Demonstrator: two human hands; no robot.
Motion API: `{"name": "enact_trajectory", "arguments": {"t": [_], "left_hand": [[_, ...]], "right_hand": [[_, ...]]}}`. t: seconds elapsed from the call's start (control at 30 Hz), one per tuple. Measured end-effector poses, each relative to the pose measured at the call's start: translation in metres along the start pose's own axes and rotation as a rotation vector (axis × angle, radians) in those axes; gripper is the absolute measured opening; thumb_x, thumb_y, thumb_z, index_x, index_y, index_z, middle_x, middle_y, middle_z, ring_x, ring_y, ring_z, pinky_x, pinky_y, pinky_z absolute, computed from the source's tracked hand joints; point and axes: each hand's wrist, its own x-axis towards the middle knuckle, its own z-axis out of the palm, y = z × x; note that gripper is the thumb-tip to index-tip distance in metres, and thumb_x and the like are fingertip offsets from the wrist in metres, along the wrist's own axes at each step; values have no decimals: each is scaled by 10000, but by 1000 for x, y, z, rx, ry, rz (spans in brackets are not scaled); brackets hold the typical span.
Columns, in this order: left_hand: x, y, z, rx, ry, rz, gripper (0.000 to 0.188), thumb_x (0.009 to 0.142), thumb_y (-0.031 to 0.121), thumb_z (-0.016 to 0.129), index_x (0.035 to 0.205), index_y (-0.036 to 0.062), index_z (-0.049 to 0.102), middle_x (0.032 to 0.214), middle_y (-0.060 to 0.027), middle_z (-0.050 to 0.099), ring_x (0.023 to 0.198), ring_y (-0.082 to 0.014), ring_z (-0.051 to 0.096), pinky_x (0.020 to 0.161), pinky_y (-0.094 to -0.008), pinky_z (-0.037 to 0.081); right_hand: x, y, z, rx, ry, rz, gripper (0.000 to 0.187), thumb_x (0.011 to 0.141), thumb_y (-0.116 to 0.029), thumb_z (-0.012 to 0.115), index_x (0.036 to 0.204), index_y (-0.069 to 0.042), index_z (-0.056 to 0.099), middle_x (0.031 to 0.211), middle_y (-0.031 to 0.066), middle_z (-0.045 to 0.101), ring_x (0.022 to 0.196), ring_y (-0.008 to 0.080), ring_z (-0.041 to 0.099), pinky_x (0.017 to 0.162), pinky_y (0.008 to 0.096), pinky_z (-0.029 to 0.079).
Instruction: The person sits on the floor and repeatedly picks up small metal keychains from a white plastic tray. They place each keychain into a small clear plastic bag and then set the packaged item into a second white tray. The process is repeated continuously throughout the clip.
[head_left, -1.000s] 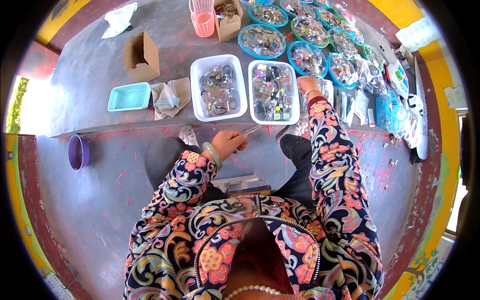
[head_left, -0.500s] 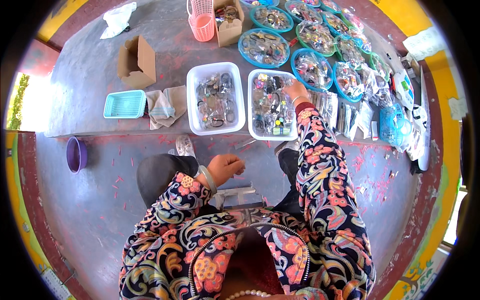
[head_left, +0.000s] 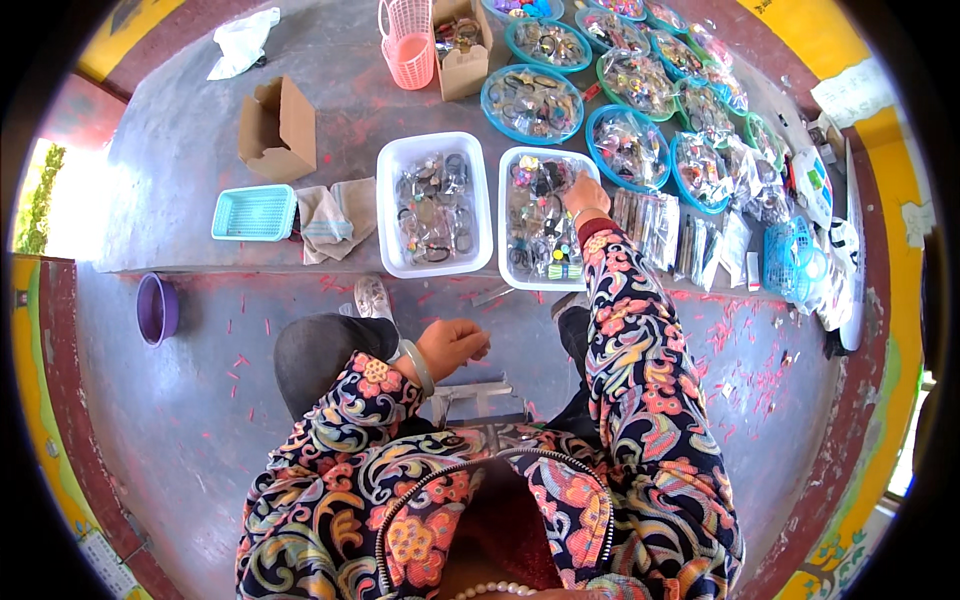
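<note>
My right hand [head_left: 586,195] reaches over the right rim of a white plastic tray [head_left: 505,262], its fingers bent down at small clear packets [head_left: 540,215] of dark bands and colourful pieces. What the fingertips grip, if anything, is hidden. My left hand [head_left: 455,347] hangs above my lap with fingers curled in, apart from everything, and nothing shows in it. Left of the first tray stands a second white tray [head_left: 388,256], also holding clear packets [head_left: 432,205] with dark bands.
Blue and green round baskets [head_left: 532,105] of packets crowd the far right. Flat packets [head_left: 647,222] lie right of my hand. Further left are a cloth [head_left: 338,222], a turquoise basket [head_left: 253,213] and an open cardboard box [head_left: 277,130]. A purple bucket [head_left: 157,310] stands on the floor.
My right hand has shifted slightly left and down in the picture, staying at the tray's right side. The whole view has moved a little. My left hand keeps its curled pose.
</note>
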Motion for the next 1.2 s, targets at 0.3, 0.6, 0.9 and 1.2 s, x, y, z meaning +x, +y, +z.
{"name": "enact_trajectory", "arguments": {"t": [0.3,0.6,0.9,1.2], "left_hand": [[0,-5,-3,72,7,30,268,834,234,498,835,-15,597,762,-57,621,709,-115,592,568,-227,456],[12,-10,1,123,34,163,256,832,232,494,802,0,600,720,-45,609,668,-109,579,551,-230,451],[-14,35,-14,-808,189,218,203,882,216,442,894,46,552,858,-52,587,686,-97,543,578,-219,433],[-6,14,-21,-913,15,355,83,840,109,509,824,29,523,685,-46,541,586,-109,521,506,-201,424]], "right_hand": [[-13,-2,-21,59,-12,79,356,732,-356,566,923,-59,617,966,170,591,921,328,559,775,389,455],[-3,35,-52,-202,107,-179,254,744,-263,519,800,-47,640,880,186,603,835,325,585,723,392,471],[-246,-98,-168,-319,335,-1033,89,680,-118,502,649,-88,579,633,60,572,615,211,582,556,333,430],[-303,-84,-137,-260,309,-1252,112,672,-168,563,650,-60,542,637,50,505,653,193,527,556,303,387]]}}
